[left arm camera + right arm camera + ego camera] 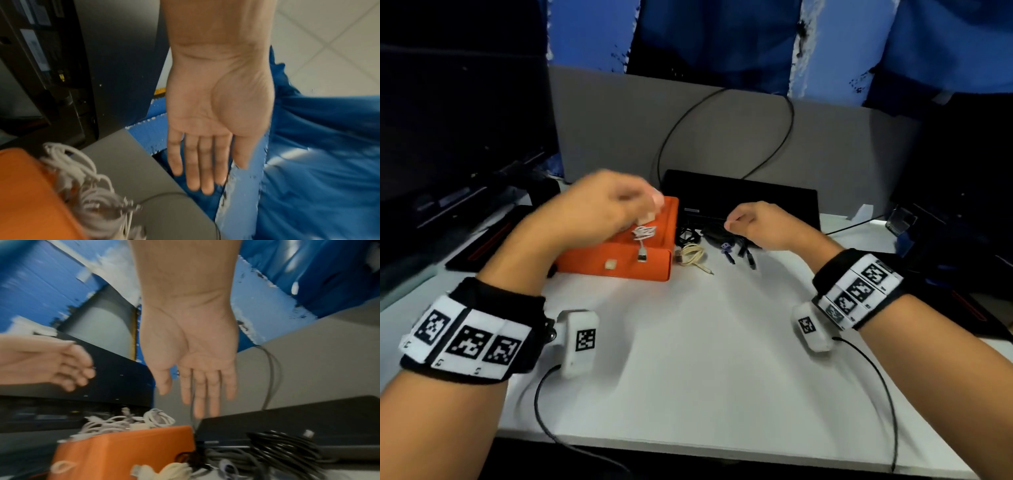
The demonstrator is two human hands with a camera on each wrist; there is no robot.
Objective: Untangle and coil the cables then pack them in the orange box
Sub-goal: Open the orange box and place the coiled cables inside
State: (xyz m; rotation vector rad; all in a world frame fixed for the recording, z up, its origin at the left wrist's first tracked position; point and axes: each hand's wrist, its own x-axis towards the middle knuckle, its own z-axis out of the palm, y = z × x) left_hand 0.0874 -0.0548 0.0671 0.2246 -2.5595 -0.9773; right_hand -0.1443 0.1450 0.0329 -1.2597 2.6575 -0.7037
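The orange box [616,260] lies on the white table left of centre, with a bundle of white cables [643,233] in it and one white plug hanging over its front wall. My left hand [640,202] hovers over the box; in the left wrist view the left hand [205,170] has straight fingers and holds nothing, and the white cables [88,186] lie below it. My right hand [739,221] hangs over a heap of black cables [722,236]; in the right wrist view the right hand [197,394] is empty and flat. A cream cable [690,255] lies beside the box.
A flat black device [750,195] lies behind the cables, and a thin black wire [787,130] loops up the grey partition. A dark monitor [458,137] stands at the left and more dark gear [962,178] at the right. The white table [688,359] stretches towards me.
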